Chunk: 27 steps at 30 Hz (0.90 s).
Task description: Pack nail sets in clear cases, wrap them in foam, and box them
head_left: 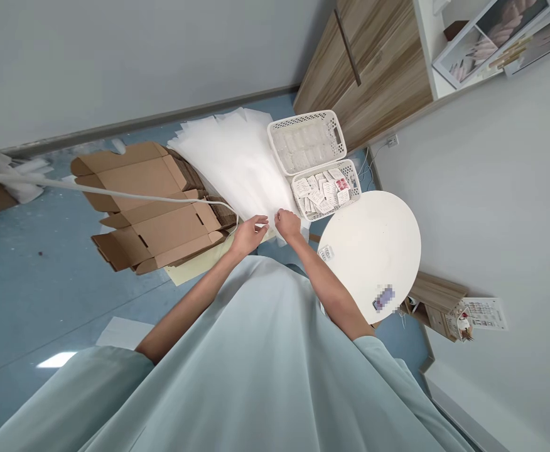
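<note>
So the white sheets [237,157] are spread in a pile right in front of me, fanned out wide at the far end and narrower towards me. Can't tell if they're foam or plastic, but I'd bet they're super light, floppy and a bit slippery, the kind that slide around and cling together. They probably won't break, though a hard tug could crease or tear one. I'd pinch a single layer at the near edge, thumb against fingertip, not grab the middle.

My left hand [251,234] is over that near end, fingers loosely apart, nothing visible in them. My right hand [288,226] is just beside it with the fingers curled in; honestly can't tell if there's an edge pinched in there.

Flattened cardboard boxes [134,176] are on the left, a white cord [162,198] running across them. Right side: two white baskets [338,125], then a round table [373,232].
</note>
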### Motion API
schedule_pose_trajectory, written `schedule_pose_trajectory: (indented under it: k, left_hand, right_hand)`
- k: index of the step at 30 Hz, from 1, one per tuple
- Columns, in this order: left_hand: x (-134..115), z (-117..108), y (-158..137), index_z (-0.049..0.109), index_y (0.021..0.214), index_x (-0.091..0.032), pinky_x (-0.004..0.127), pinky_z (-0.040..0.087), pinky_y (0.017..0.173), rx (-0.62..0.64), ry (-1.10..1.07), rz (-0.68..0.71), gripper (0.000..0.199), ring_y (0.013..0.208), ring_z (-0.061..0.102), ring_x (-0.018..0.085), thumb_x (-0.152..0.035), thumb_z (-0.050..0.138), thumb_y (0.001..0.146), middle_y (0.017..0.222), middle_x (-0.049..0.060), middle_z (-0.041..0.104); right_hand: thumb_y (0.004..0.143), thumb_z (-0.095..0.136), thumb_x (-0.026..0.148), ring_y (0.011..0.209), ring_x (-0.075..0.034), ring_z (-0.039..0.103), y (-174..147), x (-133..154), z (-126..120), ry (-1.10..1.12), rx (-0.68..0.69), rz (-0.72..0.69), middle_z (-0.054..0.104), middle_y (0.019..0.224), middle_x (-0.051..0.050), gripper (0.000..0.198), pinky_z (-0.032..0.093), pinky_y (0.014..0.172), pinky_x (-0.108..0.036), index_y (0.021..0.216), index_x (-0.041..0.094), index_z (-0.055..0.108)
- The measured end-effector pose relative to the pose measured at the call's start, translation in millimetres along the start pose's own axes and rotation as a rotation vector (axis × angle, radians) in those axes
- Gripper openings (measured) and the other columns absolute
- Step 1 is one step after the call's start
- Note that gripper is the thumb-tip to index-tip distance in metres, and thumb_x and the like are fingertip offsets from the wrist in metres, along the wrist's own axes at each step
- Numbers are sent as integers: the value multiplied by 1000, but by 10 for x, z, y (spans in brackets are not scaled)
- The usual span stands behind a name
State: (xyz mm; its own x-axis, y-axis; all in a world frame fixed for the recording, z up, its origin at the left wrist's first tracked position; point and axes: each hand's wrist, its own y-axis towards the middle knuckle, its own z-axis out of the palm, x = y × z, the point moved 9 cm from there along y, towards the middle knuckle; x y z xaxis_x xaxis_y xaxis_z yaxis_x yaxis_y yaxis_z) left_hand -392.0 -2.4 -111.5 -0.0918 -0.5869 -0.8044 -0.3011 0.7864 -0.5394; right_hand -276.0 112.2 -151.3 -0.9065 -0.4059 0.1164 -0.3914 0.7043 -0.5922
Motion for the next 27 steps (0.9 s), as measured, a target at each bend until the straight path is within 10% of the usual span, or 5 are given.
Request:
schedule_pose_trajectory:
  k: [9,17,23,27]
  left_hand:
    - [-441,211,69,62,133,-19,36,61,100,-58,-205,14,47,124,75,26,-45,74,97,153,16,65]
    - [-944,824,140,59,97,-22,32,60,76,78,-326,159,46,87,74,21,-63,77,90,95,5,78]
    - [-1262,1606,-111,71,95,-21,33,57,75,444,-260,256,57,87,72,24,-77,77,85,93,7,79]
    - [-1399,2120,-367,73,93,-20,34,58,79,615,-181,288,62,89,72,23,-81,76,83,95,7,78]
  right_hand:
    - [110,61,45,90,-20,72,-791,-329,-569,484,-248,0,80,99,-2,24,48,81,-28,103,27,74]
    - [100,73,51,79,-20,69,-1530,-880,-652,732,-459,120,76,91,-1,25,54,78,-33,96,26,74]
    - [94,77,65,131,-31,64,-2222,-1751,-581,978,-871,432,66,147,-16,68,57,106,-47,146,24,62]
    - [89,78,71,144,-31,61,-2329,-2258,-142,1484,-771,464,67,153,-15,85,54,118,-49,156,25,55]
